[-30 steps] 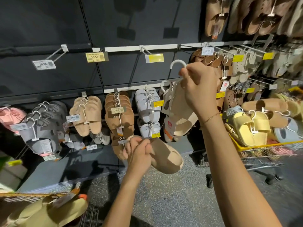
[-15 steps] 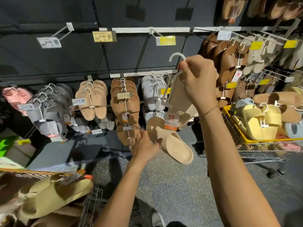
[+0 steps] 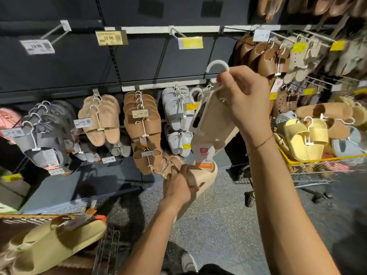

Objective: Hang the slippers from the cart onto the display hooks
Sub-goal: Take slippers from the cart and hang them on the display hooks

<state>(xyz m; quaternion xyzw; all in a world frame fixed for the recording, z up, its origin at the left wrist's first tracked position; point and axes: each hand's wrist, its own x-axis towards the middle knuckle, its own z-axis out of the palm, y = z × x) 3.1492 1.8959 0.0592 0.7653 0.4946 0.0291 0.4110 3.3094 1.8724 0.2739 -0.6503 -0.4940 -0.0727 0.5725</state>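
Right hand (image 3: 245, 100) pinches white curved hanger (image 3: 216, 65); left hand (image 3: 178, 187) grips smooth beige slipper (image 3: 204, 176).

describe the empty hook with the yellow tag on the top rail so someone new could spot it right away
Find the upper white rail on the dark wall panel. Near its middle, above the raised right hand, a bare metal hook juts out, ending in a plain yellow tag. Unlike the hooks to the right and on the lower rail, nothing hangs from it, and its tag shows no readable price.

Head-worn view, down toward hands, close.
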